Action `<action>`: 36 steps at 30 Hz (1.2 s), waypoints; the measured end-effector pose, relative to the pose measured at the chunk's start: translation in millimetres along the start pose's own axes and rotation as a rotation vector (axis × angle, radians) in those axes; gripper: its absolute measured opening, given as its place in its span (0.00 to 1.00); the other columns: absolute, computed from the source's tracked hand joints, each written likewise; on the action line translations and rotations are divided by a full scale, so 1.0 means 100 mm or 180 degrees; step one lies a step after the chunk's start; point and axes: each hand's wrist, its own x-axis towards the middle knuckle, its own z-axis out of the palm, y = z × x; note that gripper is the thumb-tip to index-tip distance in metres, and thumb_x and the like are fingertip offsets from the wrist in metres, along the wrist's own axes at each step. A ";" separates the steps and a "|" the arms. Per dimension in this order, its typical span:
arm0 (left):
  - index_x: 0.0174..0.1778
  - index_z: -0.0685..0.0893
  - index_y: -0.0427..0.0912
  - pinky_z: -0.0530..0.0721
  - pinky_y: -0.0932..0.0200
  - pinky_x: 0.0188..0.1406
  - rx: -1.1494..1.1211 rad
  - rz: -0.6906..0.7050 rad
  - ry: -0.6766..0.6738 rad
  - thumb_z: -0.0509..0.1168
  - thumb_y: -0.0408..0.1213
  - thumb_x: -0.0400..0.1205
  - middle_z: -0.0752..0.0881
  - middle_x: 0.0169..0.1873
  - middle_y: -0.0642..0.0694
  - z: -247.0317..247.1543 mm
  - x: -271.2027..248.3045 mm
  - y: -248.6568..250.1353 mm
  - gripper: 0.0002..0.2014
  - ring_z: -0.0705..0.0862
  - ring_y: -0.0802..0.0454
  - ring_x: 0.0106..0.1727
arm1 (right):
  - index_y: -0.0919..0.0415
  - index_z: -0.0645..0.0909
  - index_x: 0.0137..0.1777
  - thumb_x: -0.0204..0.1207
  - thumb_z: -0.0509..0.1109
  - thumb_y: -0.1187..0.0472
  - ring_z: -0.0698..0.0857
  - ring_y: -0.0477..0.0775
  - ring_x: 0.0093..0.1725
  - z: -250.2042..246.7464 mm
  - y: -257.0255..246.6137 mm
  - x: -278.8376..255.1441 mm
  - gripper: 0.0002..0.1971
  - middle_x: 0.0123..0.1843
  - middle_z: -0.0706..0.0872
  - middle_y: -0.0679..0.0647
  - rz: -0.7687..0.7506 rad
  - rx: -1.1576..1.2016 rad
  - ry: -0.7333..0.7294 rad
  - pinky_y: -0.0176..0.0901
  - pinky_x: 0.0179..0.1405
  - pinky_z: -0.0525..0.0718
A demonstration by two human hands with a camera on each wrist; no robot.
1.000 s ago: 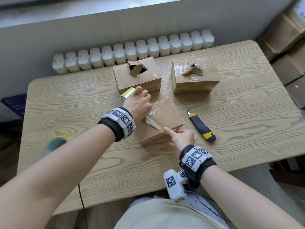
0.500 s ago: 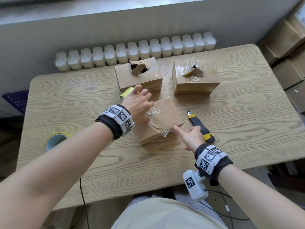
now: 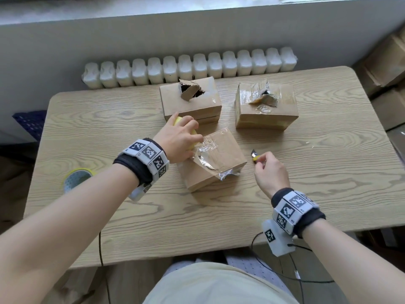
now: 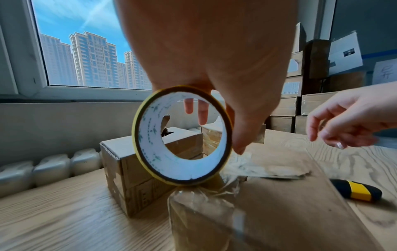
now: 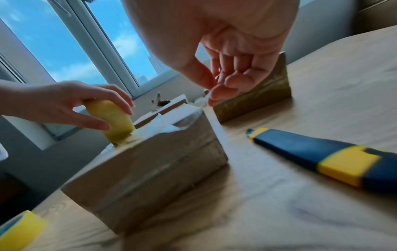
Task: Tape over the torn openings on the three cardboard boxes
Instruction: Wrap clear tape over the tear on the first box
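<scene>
Three cardboard boxes stand on the wooden table [image 3: 105, 119]. The back left box [image 3: 192, 106] has an open torn hole. Crinkled clear tape lies over the tear of the back right box [image 3: 266, 110]. The near box [image 3: 219, 159] has clear tape across its top, running from the yellow tape roll [image 4: 150, 135]. My left hand [image 3: 182, 137] grips that roll, which stands on edge at the near box's left rim. My right hand [image 3: 266, 163] hovers just above the yellow and black utility knife [image 5: 300, 147], fingers loosely curled and holding nothing.
A second yellow tape roll [image 3: 76, 178] lies flat near the table's left edge. White radiator ribs [image 3: 190, 69] run behind the table. Stacked cartons [image 3: 390, 62] stand at the right. A cable [image 3: 285, 275] hangs below the front edge.
My right hand has left the near box's front corner and moved right, over the knife. The left hand has stayed at the box's left rim with the roll.
</scene>
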 end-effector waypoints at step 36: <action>0.72 0.72 0.42 0.67 0.48 0.74 -0.1627 -0.0911 0.0467 0.59 0.13 0.70 0.64 0.76 0.39 0.03 -0.18 -0.08 0.34 0.61 0.43 0.78 | 0.67 0.82 0.43 0.73 0.67 0.64 0.84 0.63 0.41 0.48 -0.10 0.26 0.05 0.48 0.86 0.63 -0.4013 -0.1368 0.0102 0.52 0.41 0.85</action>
